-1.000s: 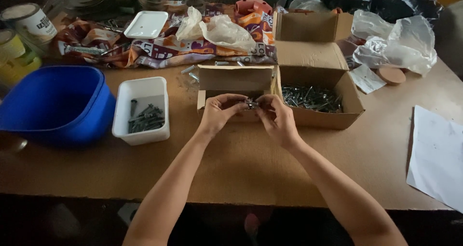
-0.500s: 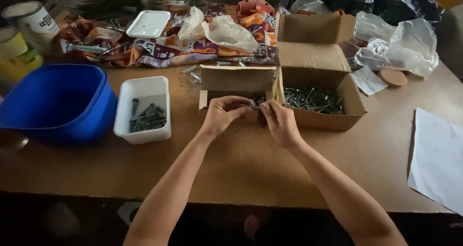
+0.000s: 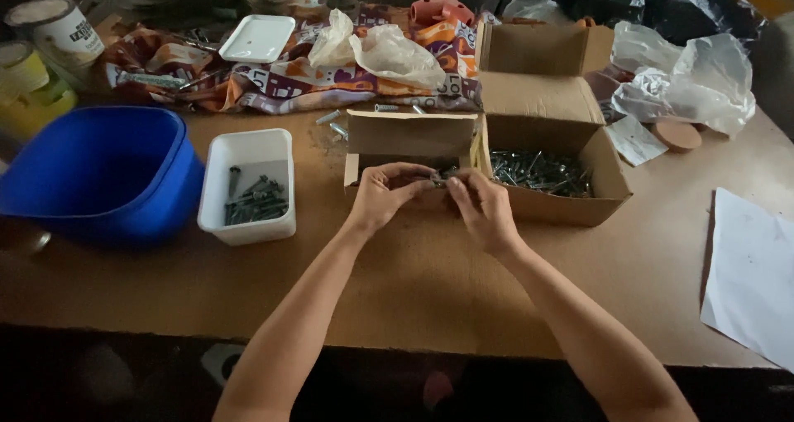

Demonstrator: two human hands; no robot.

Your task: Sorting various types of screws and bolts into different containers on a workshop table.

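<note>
Centrally, a small dark metal piece (image 3: 439, 175), too small to identify, is pinched between the left hand (image 3: 382, 197) and right hand (image 3: 482, 207), at the front of the smaller cardboard box (image 3: 411, 134), whose contents the hands hide. Beside it, the larger box (image 3: 571, 205) holds screws (image 3: 538, 170).

We see a deep blue plastic tub (image 3: 91, 170) beside a white sheet of paper (image 3: 753, 277) lying well apart on the brown wooden table (image 3: 430, 281)

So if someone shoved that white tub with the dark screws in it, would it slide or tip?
The white tub would probably slide rather than tip: it looks low and wide and sits flat on the table. It seems light plastic, only thinly filled, so the screws inside would likely shift and rattle.
</note>
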